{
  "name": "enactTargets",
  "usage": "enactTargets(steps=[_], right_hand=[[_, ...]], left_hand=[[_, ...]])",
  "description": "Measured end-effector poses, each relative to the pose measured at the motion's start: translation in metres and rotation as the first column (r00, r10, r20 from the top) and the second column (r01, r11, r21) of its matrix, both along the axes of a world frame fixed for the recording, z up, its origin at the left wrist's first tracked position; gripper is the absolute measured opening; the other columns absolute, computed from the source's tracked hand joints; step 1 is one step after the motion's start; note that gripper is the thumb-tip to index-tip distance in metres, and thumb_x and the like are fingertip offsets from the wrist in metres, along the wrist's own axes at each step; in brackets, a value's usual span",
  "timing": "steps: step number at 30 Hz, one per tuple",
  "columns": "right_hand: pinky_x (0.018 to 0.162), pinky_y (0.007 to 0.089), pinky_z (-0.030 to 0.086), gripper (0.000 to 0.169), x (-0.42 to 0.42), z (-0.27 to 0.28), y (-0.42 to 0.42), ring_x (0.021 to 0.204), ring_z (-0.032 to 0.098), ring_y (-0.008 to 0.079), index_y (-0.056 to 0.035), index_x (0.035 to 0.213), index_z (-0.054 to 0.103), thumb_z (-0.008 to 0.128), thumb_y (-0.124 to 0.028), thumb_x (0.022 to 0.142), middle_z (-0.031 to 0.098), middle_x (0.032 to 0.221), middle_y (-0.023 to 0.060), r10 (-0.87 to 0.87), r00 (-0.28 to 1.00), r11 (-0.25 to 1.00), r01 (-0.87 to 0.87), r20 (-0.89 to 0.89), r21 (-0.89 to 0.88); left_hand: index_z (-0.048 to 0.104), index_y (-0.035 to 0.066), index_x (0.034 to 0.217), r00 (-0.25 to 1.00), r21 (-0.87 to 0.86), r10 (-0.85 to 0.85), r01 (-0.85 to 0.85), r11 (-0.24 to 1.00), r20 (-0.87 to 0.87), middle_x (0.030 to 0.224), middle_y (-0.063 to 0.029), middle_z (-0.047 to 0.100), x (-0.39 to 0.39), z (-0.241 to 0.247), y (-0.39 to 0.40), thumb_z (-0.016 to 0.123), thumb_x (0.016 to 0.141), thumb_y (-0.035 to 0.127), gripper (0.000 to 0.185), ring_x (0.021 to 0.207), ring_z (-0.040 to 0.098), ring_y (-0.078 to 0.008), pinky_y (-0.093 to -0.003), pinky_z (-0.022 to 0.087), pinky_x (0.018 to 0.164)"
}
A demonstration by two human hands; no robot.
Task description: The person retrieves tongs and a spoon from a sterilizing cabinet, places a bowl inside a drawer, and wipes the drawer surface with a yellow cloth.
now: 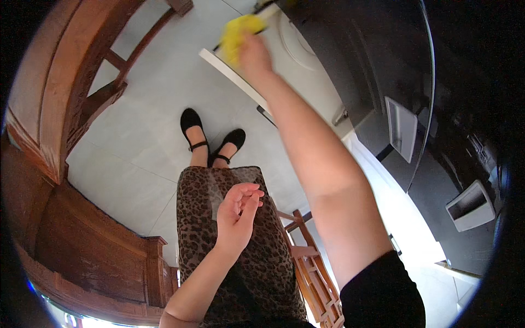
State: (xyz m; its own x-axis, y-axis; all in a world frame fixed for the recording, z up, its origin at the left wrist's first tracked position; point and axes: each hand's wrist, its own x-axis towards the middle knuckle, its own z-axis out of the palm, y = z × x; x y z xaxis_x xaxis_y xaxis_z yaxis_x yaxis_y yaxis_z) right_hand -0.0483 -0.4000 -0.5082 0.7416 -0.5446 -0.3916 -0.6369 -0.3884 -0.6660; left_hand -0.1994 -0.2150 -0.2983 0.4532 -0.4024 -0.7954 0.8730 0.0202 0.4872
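Note:
My right hand (256,53) is stretched far forward and grips a yellow cloth (236,37). The cloth is blurred and lies over the far end of a white panel (301,84) with a pale edge strip. A round outline shows on the panel, partly cut off by a black glossy front. My left hand (238,211) hangs in front of a leopard-print skirt (197,213), palm turned inward. Its fingers are loosely curled, with the thumb near them, and nothing is seen in it.
Black glossy panels with a pale recessed handle (471,207) and another pale recess (402,129) stand at right. Carved wooden furniture (98,254) lines the left side. A wooden chair (313,270) is close behind my right side. My black shoes (192,123) stand on pale floor tiles (135,139).

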Motion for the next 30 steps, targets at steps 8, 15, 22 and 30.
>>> enactTargets(steps=[8,15,22,30], right_hand=[[0.076,0.036,0.043,0.027,-0.158,0.044,0.0,0.086,0.05,0.0326,-0.0027,0.098,0.055,0.052,-0.009,0.072,0.052,0.09,0.0172,-0.179,0.976,0.984,0.181,0.123,-0.002],[0.084,0.0347,0.04,0.031,-0.283,0.027,-0.12,0.1,0.045,0.0295,-0.0036,0.103,0.052,0.052,-0.01,0.073,0.042,0.114,0.0134,-0.097,0.905,0.863,-0.131,-0.414,-0.489],[0.092,0.0366,0.03,0.045,-0.295,0.021,-0.137,0.115,0.033,0.022,-0.008,0.121,0.04,0.05,-0.02,0.078,0.036,0.125,0.005,0.115,0.132,0.714,-0.7,-0.985,-0.011],[0.089,0.0374,0.034,0.029,-0.28,0.013,-0.147,0.11,0.041,0.0263,-0.0076,0.103,0.056,0.049,-0.021,0.078,0.049,0.114,0.0105,0.33,-0.037,0.611,-0.754,-0.943,0.243]], left_hand=[[0.049,0.002,0.099,0.995,0.038,-0.099,0.1,0.994,-0.02,0.092,-0.006,0.053,-0.005,0.002,-0.007,0.046,0.087,0.009,0.014,0.087,0.052,-0.0127,-0.0264,0.043,0.075],[0.05,0.002,0.099,0.988,0.017,-0.134,0.136,0.991,-0.074,0.091,-0.0057,0.054,-0.007,-0.003,-0.018,0.046,0.088,0.012,0.016,0.087,0.052,-0.0131,-0.0269,0.043,0.075],[0.05,0.002,0.1,0.973,0.056,-0.232,0.231,0.971,0.011,0.092,-0.0063,0.053,-0.011,-0.014,-0.021,0.044,0.088,0.014,0.018,0.089,0.052,-0.0142,-0.0283,0.043,0.075],[0.049,0.001,0.1,0.97,0.05,-0.243,0.243,0.969,-0.008,0.093,-0.0073,0.054,-0.012,-0.02,-0.025,0.043,0.089,0.012,0.017,0.09,0.052,-0.0146,-0.0281,0.043,0.076]])
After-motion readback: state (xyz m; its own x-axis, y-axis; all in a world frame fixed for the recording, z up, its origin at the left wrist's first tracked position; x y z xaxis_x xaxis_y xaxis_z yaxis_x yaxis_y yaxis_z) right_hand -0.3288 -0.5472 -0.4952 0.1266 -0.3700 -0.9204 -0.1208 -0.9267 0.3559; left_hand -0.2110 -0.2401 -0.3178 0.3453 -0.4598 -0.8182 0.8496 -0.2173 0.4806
